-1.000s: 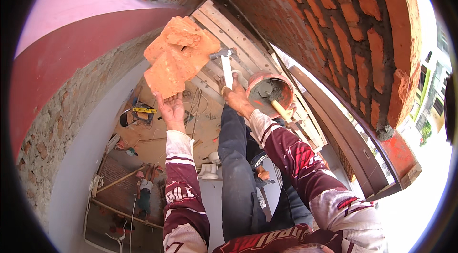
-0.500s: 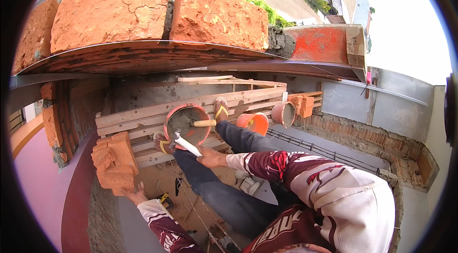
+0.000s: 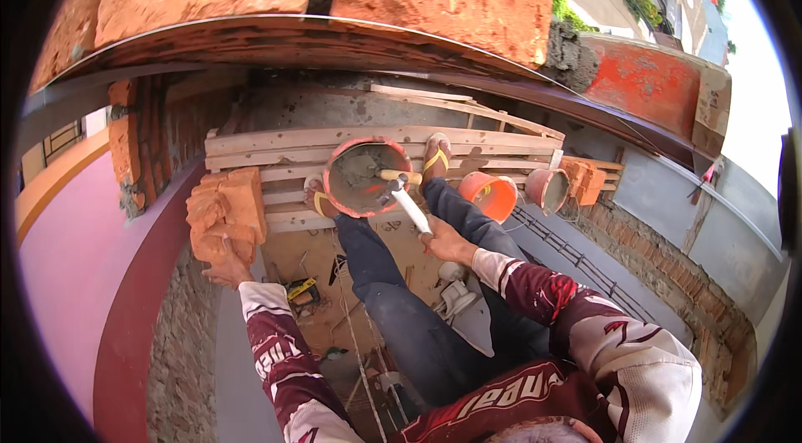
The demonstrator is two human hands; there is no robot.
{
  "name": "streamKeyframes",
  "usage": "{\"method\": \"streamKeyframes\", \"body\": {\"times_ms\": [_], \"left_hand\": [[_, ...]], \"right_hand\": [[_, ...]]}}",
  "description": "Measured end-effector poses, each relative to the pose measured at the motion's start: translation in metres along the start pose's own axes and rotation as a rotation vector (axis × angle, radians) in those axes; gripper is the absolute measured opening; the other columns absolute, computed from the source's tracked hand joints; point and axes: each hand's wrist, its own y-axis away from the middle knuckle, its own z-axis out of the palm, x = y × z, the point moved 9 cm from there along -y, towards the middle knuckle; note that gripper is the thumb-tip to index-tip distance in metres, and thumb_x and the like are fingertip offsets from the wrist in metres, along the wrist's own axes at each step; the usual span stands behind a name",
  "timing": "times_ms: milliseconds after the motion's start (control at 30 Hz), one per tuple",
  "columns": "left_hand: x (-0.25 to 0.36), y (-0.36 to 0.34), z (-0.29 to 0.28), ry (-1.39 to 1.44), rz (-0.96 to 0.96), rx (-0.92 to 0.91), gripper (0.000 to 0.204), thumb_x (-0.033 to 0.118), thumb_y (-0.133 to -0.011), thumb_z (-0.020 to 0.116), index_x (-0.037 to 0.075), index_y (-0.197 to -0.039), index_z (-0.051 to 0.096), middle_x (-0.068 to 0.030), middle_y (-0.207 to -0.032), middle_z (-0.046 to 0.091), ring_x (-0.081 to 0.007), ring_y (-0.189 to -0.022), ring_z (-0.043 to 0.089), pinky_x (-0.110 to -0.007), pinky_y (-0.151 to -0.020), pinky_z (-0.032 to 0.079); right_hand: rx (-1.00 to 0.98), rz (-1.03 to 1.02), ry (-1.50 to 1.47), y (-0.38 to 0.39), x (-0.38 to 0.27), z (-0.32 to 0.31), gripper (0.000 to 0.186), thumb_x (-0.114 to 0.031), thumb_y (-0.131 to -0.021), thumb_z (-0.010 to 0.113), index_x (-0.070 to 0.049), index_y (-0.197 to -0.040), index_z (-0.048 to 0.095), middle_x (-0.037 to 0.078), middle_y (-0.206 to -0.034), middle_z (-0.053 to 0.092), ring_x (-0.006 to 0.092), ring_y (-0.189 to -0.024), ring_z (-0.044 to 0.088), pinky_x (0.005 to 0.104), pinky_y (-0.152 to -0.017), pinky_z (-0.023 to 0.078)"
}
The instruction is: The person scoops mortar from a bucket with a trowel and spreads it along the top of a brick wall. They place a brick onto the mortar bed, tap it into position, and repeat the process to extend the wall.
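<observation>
My right hand is closed round the white handle of a hammer, whose metal head is just over the near rim of a mortar bucket. A trowel with a wooden handle rests in that bucket's grey mortar. Over at the left, my left hand grips the near end of an orange brick, the lowest in a stack of bricks. Part of its fingers is hidden against the brick.
Wooden planks carry my sandalled feet, the bricks and the buckets. An orange bucket and another bucket stand right. More bricks lie beyond. A brick wall with a string line crosses ahead. Steel bars run below.
The view has shifted, and the wall looks closer. My right hand has carried the hammer rightward from the bucket's left side. My left hand has closed further round the brick at the stack.
</observation>
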Motion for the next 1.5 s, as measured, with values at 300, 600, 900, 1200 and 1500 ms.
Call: {"method": "streamKeyframes", "body": {"times_ms": [300, 600, 900, 1200, 1500], "left_hand": [[0.125, 0.022, -0.016, -0.364, 0.574, -0.052, 0.129, 0.067, -0.065, 0.082, 0.004, -0.157, 0.016, -0.0223, -0.160, 0.023, -0.0375, -0.152, 0.013, -0.073, -0.115, 0.008], [0.165, 0.021, 0.000, -0.265, 0.561, -0.097, 0.122, 0.049, -0.064, 0.088, 0.000, -0.153, 0.020, -0.0247, -0.140, 0.041, -0.0409, -0.137, 0.034, -0.062, -0.116, 0.020], [0.151, 0.252, -0.113, 0.452, 1.077, -0.237, 0.126, 0.034, -0.058, 0.095, -0.001, -0.152, 0.018, -0.0248, -0.138, 0.032, -0.0425, -0.130, 0.033, -0.057, -0.108, 0.032], [0.146, 0.446, -0.168, 0.537, 1.019, -0.821, 0.110, 0.030, -0.068, 0.093, -0.003, -0.149, 0.025, -0.0242, -0.137, 0.038, -0.0375, -0.129, 0.041, -0.052, -0.106, 0.040], [0.152, 0.559, -0.122, 0.193, 0.306, -1.775, 0.056, 0.013, -0.081, 0.084, -0.009, -0.125, 0.058, -0.0127, -0.108, 0.069, -0.0179, -0.097, 0.067, -0.031, -0.085, 0.056]], "right_hand": [[-0.047, 0.098, -0.355, 0.032, 0.010, -0.008, 0.011, -0.010, -0.095, 0.055, -0.007, -0.098, 0.045, 0.000, -0.070, 0.047, 0.0094, -0.053, 0.046, 0.0272, -0.047, 0.040], [-0.041, 0.155, -0.414, 0.042, 0.002, -0.001, 0.011, -0.010, -0.095, 0.055, -0.008, -0.097, 0.045, 0.000, -0.070, 0.046, 0.0087, -0.052, 0.045, 0.0267, -0.046, 0.039], [-0.154, 0.015, -0.859, 0.054, -0.099, 0.018, 0.036, -0.027, -0.089, 0.078, -0.003, -0.105, 0.055, 0.006, -0.085, 0.065, 0.0147, -0.073, 0.065, 0.0305, -0.067, 0.057], [-0.037, -0.096, -1.122, 0.124, -0.075, -0.063, 0.030, -0.001, -0.083, 0.079, -0.004, -0.099, 0.054, 0.007, -0.086, 0.066, 0.0174, -0.076, 0.069, 0.0298, -0.068, 0.059], [-0.074, -0.249, -0.856, 0.179, 0.003, -0.184, 0.038, -0.001, -0.075, 0.083, -0.002, -0.097, 0.052, 0.006, -0.088, 0.062, 0.0141, -0.076, 0.064, 0.0287, -0.068, 0.053]]}}
